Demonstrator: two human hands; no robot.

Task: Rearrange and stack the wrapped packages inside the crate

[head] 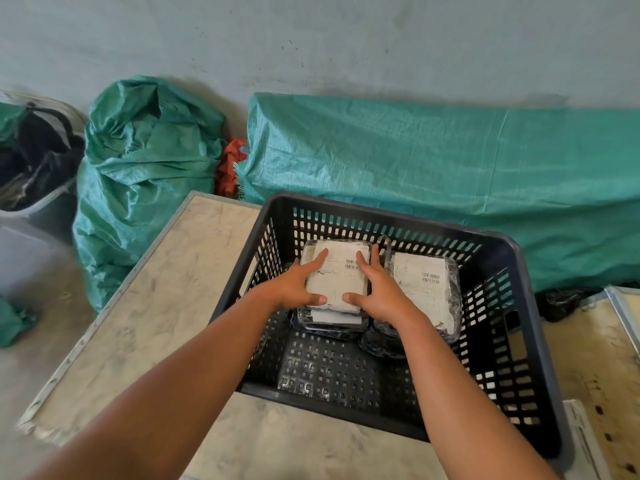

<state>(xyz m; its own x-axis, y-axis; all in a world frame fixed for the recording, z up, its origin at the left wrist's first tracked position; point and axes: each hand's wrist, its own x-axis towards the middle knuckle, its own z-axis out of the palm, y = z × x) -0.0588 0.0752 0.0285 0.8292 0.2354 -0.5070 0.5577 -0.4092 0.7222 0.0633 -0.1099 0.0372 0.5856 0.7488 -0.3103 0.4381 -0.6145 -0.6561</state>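
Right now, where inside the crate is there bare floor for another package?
The near half of the crate floor is bare, between the front wall and both stacks. The far half is crowded: the left stack under both hands, left hand, right hand, beside the right stack.

Black slotted crate [512,271], labelled clear-wrapped packages, left stack [337,278], right stack [424,289], side by side.

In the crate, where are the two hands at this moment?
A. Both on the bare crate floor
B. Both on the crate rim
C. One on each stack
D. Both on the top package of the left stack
D: the left hand and right hand both press on the top package of the left stack in the crate; the right stack is beside them.
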